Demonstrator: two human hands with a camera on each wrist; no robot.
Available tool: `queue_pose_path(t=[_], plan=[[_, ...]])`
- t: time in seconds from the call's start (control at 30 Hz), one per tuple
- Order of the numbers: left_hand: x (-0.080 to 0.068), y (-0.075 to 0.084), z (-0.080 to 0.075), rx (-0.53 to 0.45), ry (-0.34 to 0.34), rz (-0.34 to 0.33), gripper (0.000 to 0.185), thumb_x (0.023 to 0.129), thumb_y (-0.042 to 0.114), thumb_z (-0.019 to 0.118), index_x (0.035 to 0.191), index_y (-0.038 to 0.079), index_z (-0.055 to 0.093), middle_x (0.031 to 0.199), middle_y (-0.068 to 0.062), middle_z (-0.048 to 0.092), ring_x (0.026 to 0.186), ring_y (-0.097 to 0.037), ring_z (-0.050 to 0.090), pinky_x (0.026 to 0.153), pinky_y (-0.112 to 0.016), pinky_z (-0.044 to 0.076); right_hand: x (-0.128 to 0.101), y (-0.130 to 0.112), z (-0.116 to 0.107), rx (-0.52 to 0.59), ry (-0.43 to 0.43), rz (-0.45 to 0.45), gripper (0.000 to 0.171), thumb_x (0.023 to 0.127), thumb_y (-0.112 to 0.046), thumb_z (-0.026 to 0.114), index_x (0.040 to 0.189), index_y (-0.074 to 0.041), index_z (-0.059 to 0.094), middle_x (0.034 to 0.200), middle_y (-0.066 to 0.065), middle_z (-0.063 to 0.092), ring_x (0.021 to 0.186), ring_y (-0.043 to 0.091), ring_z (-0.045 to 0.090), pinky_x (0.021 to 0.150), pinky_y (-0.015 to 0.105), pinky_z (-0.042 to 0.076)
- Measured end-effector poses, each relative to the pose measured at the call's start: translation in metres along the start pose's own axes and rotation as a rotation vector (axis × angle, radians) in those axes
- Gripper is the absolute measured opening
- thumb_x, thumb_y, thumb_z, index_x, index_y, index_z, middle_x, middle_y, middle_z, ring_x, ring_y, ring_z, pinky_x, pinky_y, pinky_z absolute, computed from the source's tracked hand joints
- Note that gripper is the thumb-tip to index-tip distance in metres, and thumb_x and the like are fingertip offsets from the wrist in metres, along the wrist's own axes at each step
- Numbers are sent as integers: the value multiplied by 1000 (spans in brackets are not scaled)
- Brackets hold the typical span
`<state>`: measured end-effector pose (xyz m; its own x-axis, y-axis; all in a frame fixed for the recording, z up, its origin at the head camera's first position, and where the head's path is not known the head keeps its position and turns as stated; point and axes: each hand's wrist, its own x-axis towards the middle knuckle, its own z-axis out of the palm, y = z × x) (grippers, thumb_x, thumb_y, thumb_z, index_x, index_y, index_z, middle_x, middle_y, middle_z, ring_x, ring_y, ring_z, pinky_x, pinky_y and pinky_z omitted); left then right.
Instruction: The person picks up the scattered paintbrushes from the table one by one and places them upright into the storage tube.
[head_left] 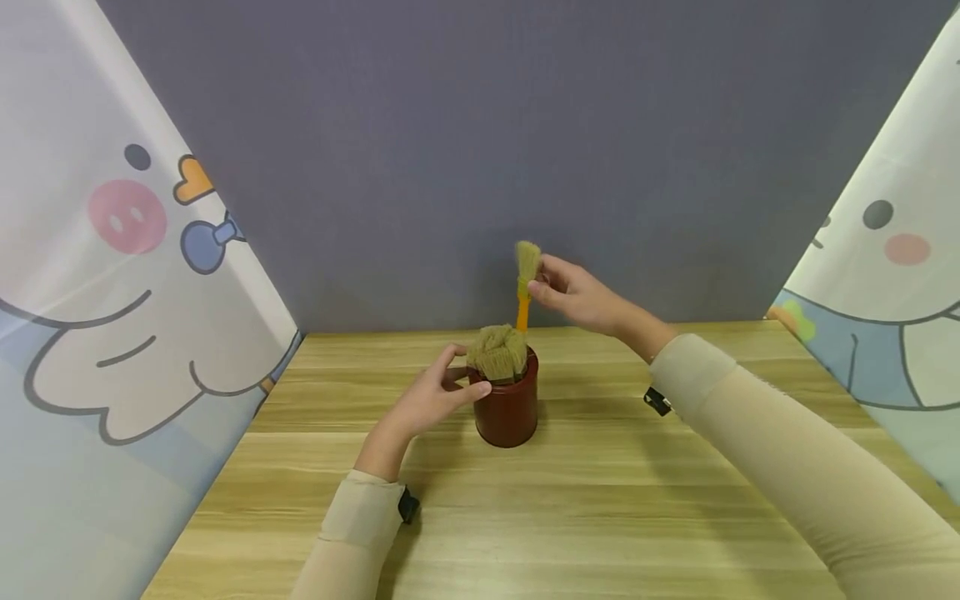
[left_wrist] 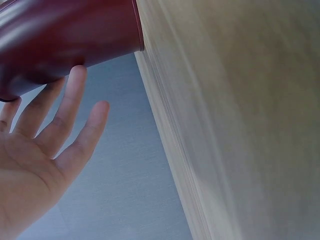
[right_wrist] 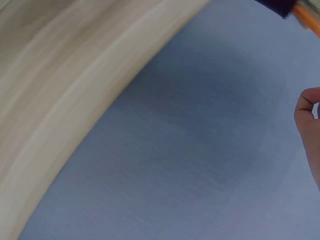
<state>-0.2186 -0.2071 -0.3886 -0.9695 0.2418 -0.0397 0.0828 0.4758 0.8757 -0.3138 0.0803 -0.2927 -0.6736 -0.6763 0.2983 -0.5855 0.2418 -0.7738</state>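
A dark red cylindrical pot point(head_left: 506, 417) stands upright on the wooden table, with several bristle brushes point(head_left: 497, 354) packed in it, bristles up. My left hand point(head_left: 431, 400) holds the pot at its left side, thumb by the near rim. In the left wrist view, fingertips of that hand point(left_wrist: 45, 145) meet the pot's smooth wall point(left_wrist: 75, 35). Above the pot's far right rim, my right hand point(head_left: 577, 293) pinches a brush point(head_left: 528, 262) near its ferrule. Its bristles point up and its orange handle point(head_left: 522, 315) points down; the lower end is hidden behind the other brushes.
A grey wall panel point(head_left: 480, 150) rises behind the table point(head_left: 570, 517). Cartoon-printed sheets stand on the left point(head_left: 67, 367) and right point(head_left: 885, 275). Small black devices sit at the left cuff point(head_left: 408, 505) and right cuff point(head_left: 657, 402).
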Motion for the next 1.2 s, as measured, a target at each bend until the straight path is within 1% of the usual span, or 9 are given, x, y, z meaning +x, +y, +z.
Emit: queue_pose_path(t=[0.2, 0.3, 0.5, 0.7, 0.77, 0.87, 0.93, 1.07, 1.2], plan=[[0, 2, 1, 7, 5, -11, 80, 91, 63, 78, 154, 31, 41, 156, -13, 59, 141, -35, 61, 109, -59, 54, -3, 16, 17, -90, -115, 43, 20, 113, -27, 56, 105, -9, 49, 83, 5, 44, 69, 18, 40, 68, 33, 39], [1, 2, 1, 8, 3, -10, 80, 91, 63, 78, 155, 30, 41, 156, -14, 59, 141, -35, 61, 109, -59, 54, -7, 24, 25, -102, -169, 46, 20, 112, -24, 57, 103, -9, 48, 83, 4, 43, 69, 19, 40, 68, 34, 38], [3, 0, 2, 4, -4, -1, 80, 92, 62, 77, 156, 30, 39, 156, -14, 59, 142, -36, 61, 109, -59, 54, -13, 34, 29, -96, -161, 81, 21, 112, -21, 57, 99, -9, 46, 81, 4, 40, 68, 18, 37, 69, 34, 37], [3, -3, 0, 3, -11, 13, 79, 95, 58, 76, 157, 28, 38, 156, -17, 58, 142, -38, 60, 110, -59, 54, -12, 38, 27, -50, -212, 121, 24, 109, -24, 65, 102, -7, 50, 82, 4, 43, 67, 17, 39, 69, 35, 41], [2, -4, 0, 6, -11, 7, 79, 95, 58, 76, 157, 29, 38, 157, -18, 57, 141, -38, 61, 109, -59, 54, -13, 37, 26, -26, -200, 123, 21, 107, -23, 68, 117, -8, 59, 87, 4, 47, 70, 16, 40, 71, 34, 42], [-1, -6, -1, 17, -18, 0, 79, 95, 59, 76, 158, 29, 37, 157, -18, 57, 138, -39, 63, 107, -59, 55, -13, 30, 27, -1, -144, 87, 38, 107, -22, 68, 143, -13, 60, 93, 5, 48, 69, 14, 37, 70, 32, 41], [-2, -6, -2, 27, -19, -5, 79, 95, 59, 75, 158, 30, 37, 156, -17, 58, 137, -37, 64, 106, -58, 56, -13, 23, 30, -2, -96, 53, 42, 108, -23, 66, 149, -18, 60, 95, 5, 49, 68, 14, 36, 69, 32, 41], [0, -3, -2, 22, -19, 15, 76, 96, 59, 75, 156, 31, 38, 154, -16, 60, 134, -36, 66, 105, -57, 57, -10, 13, 35, -46, 21, -6, 25, 108, -24, 67, 130, -19, 75, 91, 5, 54, 70, 18, 40, 69, 33, 41], [4, 2, -1, 13, -33, 20, 74, 95, 59, 76, 154, 33, 40, 154, -14, 61, 136, -34, 65, 107, -58, 56, -11, 14, 38, -42, 121, 12, 18, 105, -21, 70, 118, -16, 82, 88, 4, 58, 73, 22, 43, 70, 33, 41]])
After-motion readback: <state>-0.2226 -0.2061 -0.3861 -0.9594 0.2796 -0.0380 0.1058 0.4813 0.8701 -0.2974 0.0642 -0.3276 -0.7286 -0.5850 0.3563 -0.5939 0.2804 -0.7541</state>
